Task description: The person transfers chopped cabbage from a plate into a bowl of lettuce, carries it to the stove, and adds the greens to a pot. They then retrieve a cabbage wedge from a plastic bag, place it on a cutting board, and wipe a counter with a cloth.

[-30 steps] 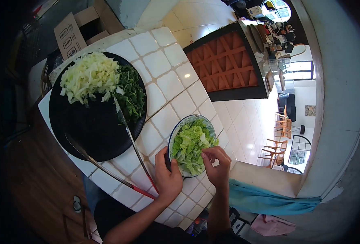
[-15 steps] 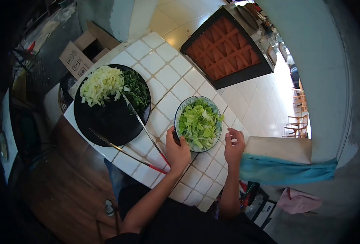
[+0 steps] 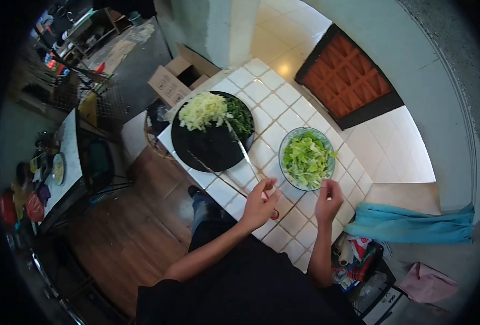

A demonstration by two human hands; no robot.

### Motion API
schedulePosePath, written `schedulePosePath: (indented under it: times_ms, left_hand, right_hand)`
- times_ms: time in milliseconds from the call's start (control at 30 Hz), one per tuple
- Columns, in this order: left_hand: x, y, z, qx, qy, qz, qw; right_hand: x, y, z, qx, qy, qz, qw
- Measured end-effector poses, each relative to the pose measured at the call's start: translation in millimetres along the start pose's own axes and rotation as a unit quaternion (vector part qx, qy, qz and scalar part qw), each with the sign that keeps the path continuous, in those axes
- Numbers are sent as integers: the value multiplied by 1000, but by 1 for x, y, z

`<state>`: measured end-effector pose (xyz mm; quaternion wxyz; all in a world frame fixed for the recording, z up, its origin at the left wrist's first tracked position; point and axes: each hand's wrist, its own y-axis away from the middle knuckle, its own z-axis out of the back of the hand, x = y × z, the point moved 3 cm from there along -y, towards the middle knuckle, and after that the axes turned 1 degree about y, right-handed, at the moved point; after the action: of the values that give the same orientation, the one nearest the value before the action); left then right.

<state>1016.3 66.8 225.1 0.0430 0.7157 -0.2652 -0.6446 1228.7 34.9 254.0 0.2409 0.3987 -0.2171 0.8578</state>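
Room: pale wall (image 3: 440,81), brown wooden floor (image 3: 126,238); cardboard box (image 3: 168,85) past the far-left end of the counter; teal cloth (image 3: 413,223) off to the right
White-tiled counter (image 3: 299,105): bears tray, tongs and bowl; flat support within reach of both arms, probably why they are grouped there
Black tray (image 3: 207,151): round, left of the bowl and apart from it; piles crowd its far side, near side bare
Pale shredded vegetable (image 3: 202,110): heaped at the tray's far-left; dark-green shreds (image 3: 241,116) right beside it; side by side, presumably so they stay mostly unmixed
Tongs (image 3: 244,152): arms spread apart; one reaches the piles, the other the bare part of the tray; red handle ends toward the person, likely for easy grasp
Bowl (image 3: 280,162): upright on the tiles, ahead of the right hand; likely set close for easy reach; light-green leaves (image 3: 306,157) heaped inside, some over the rim
Left hand (image 3: 259,208): fairly wide, fingers curled, thumb apart; over the red handles; contact, cannot tell
Right hand (image 3: 328,203): narrow, fingers drawn together, just beside the bowl's near rim; cannot tell if anything is pinched; closeness suits handling leaves
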Motion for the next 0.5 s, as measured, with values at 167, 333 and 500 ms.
schedulePosePath:
  times_ms: [167,333,500]
  left_hand:
    - [3,44,78,-69,4,9,998]
    - [-4,68,151,-231,12,-10,973]
    - [-29,58,205,-303,10,-82,950]
  right_hand:
    - [59,47,-63,201,-47,101,973]
    - [84,52,-101,243,-50,153,957]
    - [115,25,-119,250,-50,199,946]
